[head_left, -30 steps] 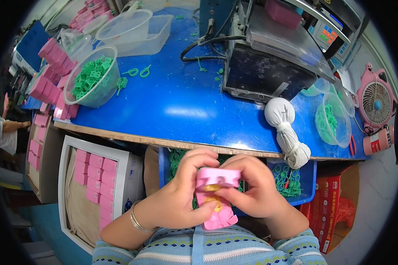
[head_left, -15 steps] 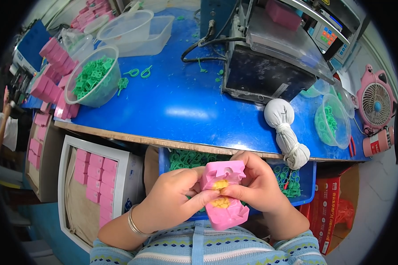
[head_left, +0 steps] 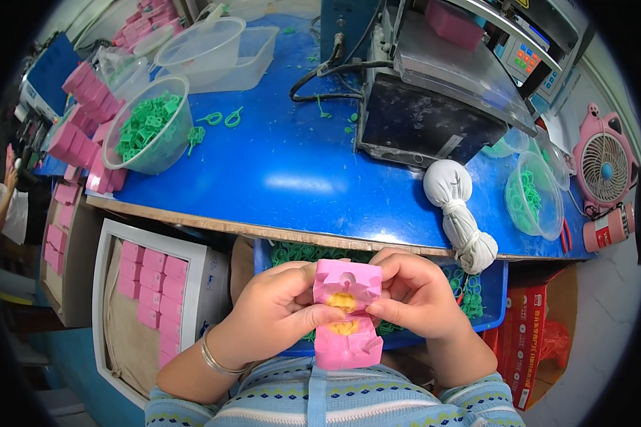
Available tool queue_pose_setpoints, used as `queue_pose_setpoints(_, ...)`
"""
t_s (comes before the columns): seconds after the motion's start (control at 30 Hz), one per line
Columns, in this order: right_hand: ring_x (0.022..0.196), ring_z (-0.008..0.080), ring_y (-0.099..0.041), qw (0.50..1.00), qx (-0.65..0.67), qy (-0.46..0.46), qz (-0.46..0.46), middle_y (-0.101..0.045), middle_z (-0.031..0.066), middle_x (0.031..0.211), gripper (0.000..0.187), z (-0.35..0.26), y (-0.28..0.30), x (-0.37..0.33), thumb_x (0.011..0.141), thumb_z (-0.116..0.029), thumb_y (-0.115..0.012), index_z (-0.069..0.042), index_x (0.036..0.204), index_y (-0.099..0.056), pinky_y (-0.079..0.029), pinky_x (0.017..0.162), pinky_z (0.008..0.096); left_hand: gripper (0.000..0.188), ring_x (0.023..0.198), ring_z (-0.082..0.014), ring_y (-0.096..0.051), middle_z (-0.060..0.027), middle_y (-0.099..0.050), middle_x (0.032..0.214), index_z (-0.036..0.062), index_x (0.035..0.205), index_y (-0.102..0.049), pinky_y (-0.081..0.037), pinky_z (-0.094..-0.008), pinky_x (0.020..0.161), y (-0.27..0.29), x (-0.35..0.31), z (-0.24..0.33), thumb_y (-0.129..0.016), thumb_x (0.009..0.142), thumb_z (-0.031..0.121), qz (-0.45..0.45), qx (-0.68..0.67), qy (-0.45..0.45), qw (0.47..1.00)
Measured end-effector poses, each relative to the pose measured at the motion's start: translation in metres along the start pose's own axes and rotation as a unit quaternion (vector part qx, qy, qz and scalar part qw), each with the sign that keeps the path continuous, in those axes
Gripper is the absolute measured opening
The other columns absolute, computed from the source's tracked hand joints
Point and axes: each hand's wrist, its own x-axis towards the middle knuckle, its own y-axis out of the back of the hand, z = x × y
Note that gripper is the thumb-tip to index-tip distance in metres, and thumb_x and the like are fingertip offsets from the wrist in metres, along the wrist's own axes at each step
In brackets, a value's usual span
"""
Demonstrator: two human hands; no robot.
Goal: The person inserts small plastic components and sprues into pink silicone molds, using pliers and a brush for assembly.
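A pink two-part mould (head_left: 347, 351) is spread apart in front of me, with yellow areas (head_left: 342, 302) showing in the cavities of both halves. My left hand (head_left: 278, 307) grips its left side, thumb pressed near the gap between the halves. From the right, my right hand (head_left: 417, 297) pinches the mould close to the same gap. The fingers behind the mould are partly hidden. Below both hands lies a blue tray (head_left: 504, 295) holding many green loop-shaped pieces.
On the blue table (head_left: 306, 171) stand a clear bowl (head_left: 181, 128) of green pieces, a black machine (head_left: 420, 117) and a tied white cloth bundle (head_left: 461, 220). A box (head_left: 206, 285) at left holds pink blocks. A red carton (head_left: 527, 334) stands at right, below a pink fan (head_left: 605, 167).
The mould has shifted slightly left and turned more upright, its cavities facing me more squarely. My right thumb has moved off the yellow area toward the mould's right edge.
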Motion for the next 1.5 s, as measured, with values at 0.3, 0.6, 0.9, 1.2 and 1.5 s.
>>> queue_pose_setpoints(0.3,0.080,0.0079,-0.052,0.999,-0.042,0.001,-0.033,-0.049,0.0056,0.097,0.028,0.000,0.004,0.000,0.078,0.003,-0.066,0.002,0.104,-0.055,-0.047,0.070,0.0221,0.038,0.101,-0.0184,-0.057,-0.0103,-0.050,0.109,-0.0060,0.118,-0.049,-0.051,-0.0293,0.087,-0.003,0.001,0.006,-0.061,0.081,-0.004,0.011,0.030,0.006,0.999)
queue_pose_setpoints(0.6,0.079,0.0091,-0.053,0.989,-0.147,0.004,0.001,-0.052,0.0058,0.094,0.030,0.000,0.002,-0.001,0.078,-0.003,-0.068,0.003,0.104,-0.056,-0.048,0.066,0.0226,0.030,0.074,-0.0131,-0.057,-0.0085,-0.054,0.086,-0.0050,0.096,-0.058,-0.051,-0.0244,0.061,-0.004,0.001,-0.001,-0.072,0.075,0.010,0.073,0.141,-0.048,0.986)
queue_pose_setpoints(0.9,0.074,0.0092,-0.051,0.962,-0.268,0.043,-0.031,-0.054,0.0055,0.090,0.032,-0.002,-0.001,0.005,0.076,-0.011,-0.072,0.001,0.102,-0.058,-0.045,0.061,0.0221,0.037,0.063,-0.0168,-0.052,-0.0081,-0.053,0.073,-0.0015,0.086,-0.058,-0.045,-0.0262,0.054,0.000,0.000,-0.002,-0.077,0.070,0.025,0.075,0.272,-0.105,0.954)
queue_pose_setpoints(1.2,0.075,0.0066,-0.050,0.997,-0.061,-0.022,0.042,-0.051,0.0036,0.091,0.033,0.009,-0.008,-0.002,0.079,-0.012,-0.070,0.002,0.104,-0.055,-0.044,0.062,0.0207,0.047,0.085,-0.0189,-0.055,-0.0128,-0.051,0.100,-0.0018,0.108,-0.048,-0.051,-0.0278,0.067,-0.011,-0.002,0.001,-0.074,0.072,0.012,0.040,0.141,-0.007,0.989)
queue_pose_setpoints(1.5,0.075,0.0065,-0.050,0.996,-0.079,-0.004,0.030,-0.051,0.0038,0.091,0.029,0.008,-0.009,-0.004,0.079,-0.011,-0.069,0.001,0.101,-0.054,-0.044,0.063,0.0207,0.036,0.070,-0.0154,-0.055,-0.0096,-0.053,0.085,-0.0023,0.099,-0.053,-0.050,-0.0238,0.057,-0.013,-0.003,0.000,-0.073,0.072,0.009,0.084,0.147,-0.031,0.985)
